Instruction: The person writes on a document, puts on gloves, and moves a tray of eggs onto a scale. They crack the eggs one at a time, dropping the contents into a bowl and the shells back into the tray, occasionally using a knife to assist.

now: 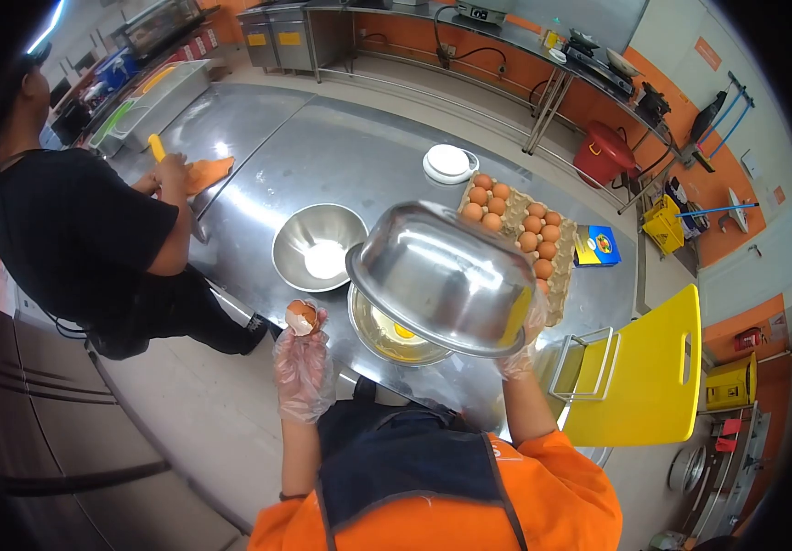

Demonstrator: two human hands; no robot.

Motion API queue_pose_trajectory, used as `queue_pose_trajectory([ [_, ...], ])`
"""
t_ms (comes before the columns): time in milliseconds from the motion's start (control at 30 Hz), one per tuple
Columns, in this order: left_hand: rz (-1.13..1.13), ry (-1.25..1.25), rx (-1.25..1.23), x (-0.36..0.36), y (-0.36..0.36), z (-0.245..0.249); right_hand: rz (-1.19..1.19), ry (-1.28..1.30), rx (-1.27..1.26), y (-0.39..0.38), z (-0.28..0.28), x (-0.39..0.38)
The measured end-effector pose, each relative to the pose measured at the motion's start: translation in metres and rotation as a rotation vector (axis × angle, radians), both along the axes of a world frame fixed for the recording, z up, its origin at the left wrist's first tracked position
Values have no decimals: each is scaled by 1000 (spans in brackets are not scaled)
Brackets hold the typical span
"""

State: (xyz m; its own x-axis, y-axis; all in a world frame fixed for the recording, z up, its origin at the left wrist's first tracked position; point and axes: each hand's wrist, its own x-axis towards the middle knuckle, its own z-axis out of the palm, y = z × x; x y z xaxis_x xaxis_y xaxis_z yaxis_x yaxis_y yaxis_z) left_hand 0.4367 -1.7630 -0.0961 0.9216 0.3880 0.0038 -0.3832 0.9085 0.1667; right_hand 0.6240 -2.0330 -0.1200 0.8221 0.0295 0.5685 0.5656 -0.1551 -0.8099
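While the gloved left hand (pixel 304 367) pinches a cracked brown eggshell (pixel 301 317) clear, the right hand (pixel 523 354) grips a shiny steel bowl (pixel 442 275), apparently tipped to empty over a yolk-filled steel bowl (pixel 387 338).

1. Both hands wear thin, clear disposable gloves and are held up in front of the chest, well apart from each other.
2. The left hand (pixel 304 367) points upward, its fingertips pinched closed at the top in a grasp. The loose glove bunches around the wrist.
3. The left forearm (pixel 297 455) rises almost straight and is bare from the glove down to an orange sleeve (pixel 278 528).
4. The right hand (pixel 523 344) sits at about the same height, out to the right, its fingers closed in a grip. Much of it is hidden.
5. The right forearm (pixel 529 404) is bare, and the elbow is bent.
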Motion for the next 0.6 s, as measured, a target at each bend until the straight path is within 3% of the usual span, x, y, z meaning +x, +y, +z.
queue_pose_trajectory([
  [100, 7, 19, 24, 3, -3, -2, -30, -110, -272, 7, 13, -21],
  [133, 2, 19, 26, 5, -4, -2, 13, -268, -351, 13, 13, -24],
  [267, -46, -8, -18, 12, -11, -3, -100, -13, -395, 25, 7, -46],
  [333, -111, -10, -48, 15, -14, -3, -225, 503, -592, 25, 10, -48],
  [400, -146, 0, -30, 23, -21, -2, -249, 445, -592, 14, -16, -35],
  [467, -192, 19, -7, 33, -30, 1, -214, 790, -289, 11, -10, -28],
  [500, -214, 36, 13, 38, -35, 2, -49, 922, 62, -1, -6, -37],
  [533, -242, 38, 16, 43, -40, 4, -74, 923, 78, -10, 13, -43],
  [600, -347, 59, -5, 54, -50, 9, 82, 1231, 219, -30, 31, -51],
])
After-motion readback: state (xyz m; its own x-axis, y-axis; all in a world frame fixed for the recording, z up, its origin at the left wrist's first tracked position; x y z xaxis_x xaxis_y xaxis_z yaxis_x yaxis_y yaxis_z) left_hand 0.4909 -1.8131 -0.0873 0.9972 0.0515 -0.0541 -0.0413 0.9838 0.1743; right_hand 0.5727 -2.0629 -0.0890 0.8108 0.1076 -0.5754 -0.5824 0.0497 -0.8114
